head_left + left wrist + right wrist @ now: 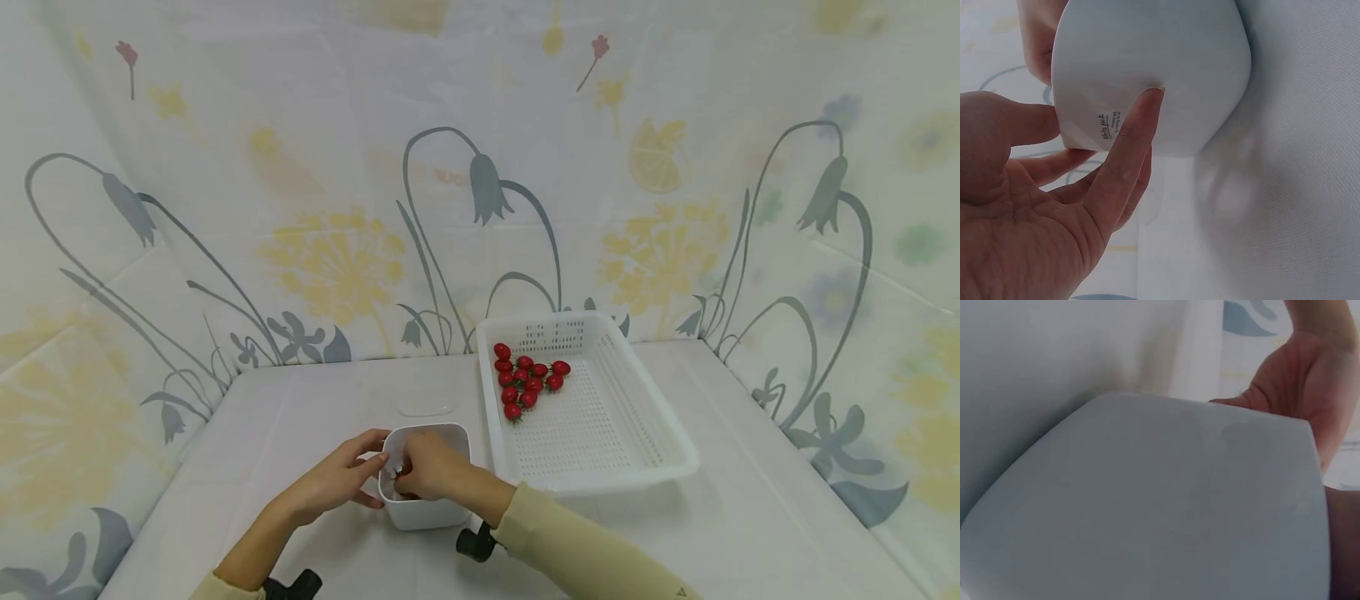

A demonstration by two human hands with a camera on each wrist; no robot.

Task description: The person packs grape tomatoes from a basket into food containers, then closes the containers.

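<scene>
A white rounded-square tub (427,515) stands on the table, its wall with small printed lettering in the left wrist view. The left hand (341,475) grips its left side; in the left wrist view the thumb touches the rim edge and other fingers lie against the outer wall. The right hand (431,465) reaches down into the tub with bent fingers. Their tips are mostly hidden, so I cannot tell what they hold. Something small and whitish lies by them, too small to make out. In the right wrist view the tub's wall (1147,500) hides the right hand's fingers.
A white perforated basket (663,400) sits right of the tub, with several red cherry tomatoes (528,399) with green stems gathered at its left side. Behind the tub lies a clear, flat rounded lid-like piece (426,407). A flower-patterned cloth (345,167) hangs behind the white table.
</scene>
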